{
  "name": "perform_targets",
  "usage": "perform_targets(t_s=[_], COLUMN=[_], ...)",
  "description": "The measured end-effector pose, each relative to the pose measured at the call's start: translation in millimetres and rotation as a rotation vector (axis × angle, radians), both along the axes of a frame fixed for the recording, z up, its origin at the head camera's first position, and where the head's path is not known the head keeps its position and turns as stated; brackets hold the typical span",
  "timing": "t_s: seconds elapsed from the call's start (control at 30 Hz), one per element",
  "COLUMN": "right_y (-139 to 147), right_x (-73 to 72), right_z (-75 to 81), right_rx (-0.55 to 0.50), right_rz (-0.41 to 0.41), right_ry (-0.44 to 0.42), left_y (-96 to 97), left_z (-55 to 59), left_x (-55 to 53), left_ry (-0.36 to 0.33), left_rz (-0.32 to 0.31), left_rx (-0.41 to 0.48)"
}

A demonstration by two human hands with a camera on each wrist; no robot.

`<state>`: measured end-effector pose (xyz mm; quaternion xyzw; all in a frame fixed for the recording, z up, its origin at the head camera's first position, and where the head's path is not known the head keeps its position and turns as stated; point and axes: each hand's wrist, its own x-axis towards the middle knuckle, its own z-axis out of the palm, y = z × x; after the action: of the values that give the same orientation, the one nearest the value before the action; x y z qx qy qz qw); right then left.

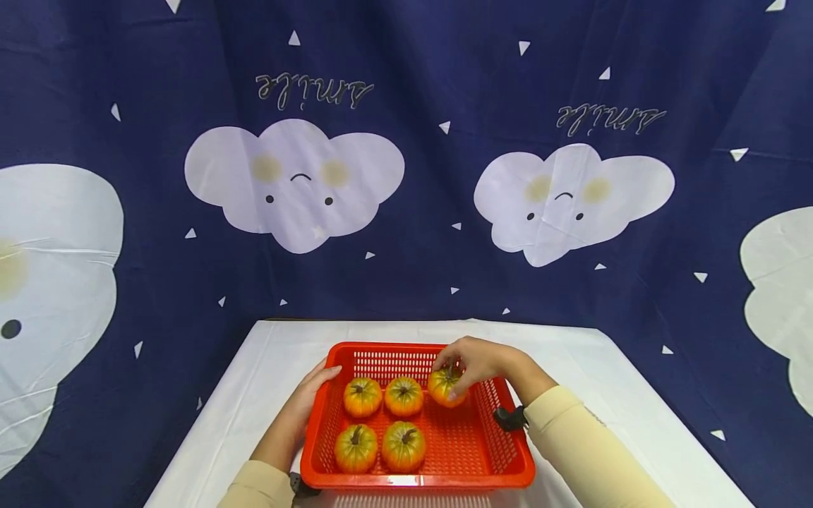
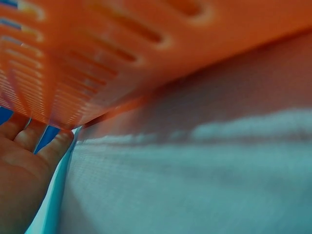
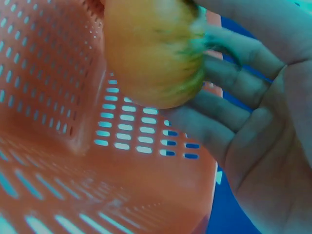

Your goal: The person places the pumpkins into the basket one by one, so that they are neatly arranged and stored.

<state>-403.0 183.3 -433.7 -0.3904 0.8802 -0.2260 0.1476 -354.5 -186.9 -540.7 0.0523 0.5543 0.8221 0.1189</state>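
Observation:
A red plastic basket (image 1: 457,480) with slotted walls stands on the white-covered table. At its far right part, my right hand (image 1: 478,363) grips a small orange-and-green pumpkin (image 1: 442,386), thumb and fingers spread around its sides. In the right wrist view the pumpkin (image 3: 153,53) lies against the fingers, its curved stem toward the palm. My left hand (image 1: 309,396) holds the basket's left side, a digit over the rim; in the left wrist view its fingers (image 2: 57,146) touch the outer wall. The other pumpkins (image 1: 363,397) sit stem up in the basket's left and middle.
The white tablecloth (image 1: 244,395) surrounds the basket. Behind the table hangs a dark blue curtain (image 1: 419,282) with clouds and small white triangles. Dark wrist devices (image 1: 510,419) are worn at both wrists, the right one close to the basket's right wall.

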Motion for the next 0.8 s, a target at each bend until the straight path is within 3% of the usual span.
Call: perform_targets(t_s=[0.2, 0.37, 0.6, 0.8], right_y=[-7, -13, -19, -23], right_x=[2.7, 4.0, 6.4, 8.6], right_z=[-10.0, -14.8, -17.1, -21.3], right_rx=[0.067, 0.139, 0.218, 0.244], right_rz=[-0.020, -0.039, -0.008, -0.001], right_ry=[0.019, 0.088, 0.145, 0.196], left_y=[-0.9, -0.4, 1.2, 0.7], left_z=[0.5, 0.0, 1.3, -1.8], left_x=[0.1, 1.3, -1.9, -1.5], left_ry=[0.004, 0.010, 0.009, 0.010], left_rz=[0.003, 0.000, 0.025, 0.012], left_rx=[-0.005, -0.002, 0.006, 0.014])
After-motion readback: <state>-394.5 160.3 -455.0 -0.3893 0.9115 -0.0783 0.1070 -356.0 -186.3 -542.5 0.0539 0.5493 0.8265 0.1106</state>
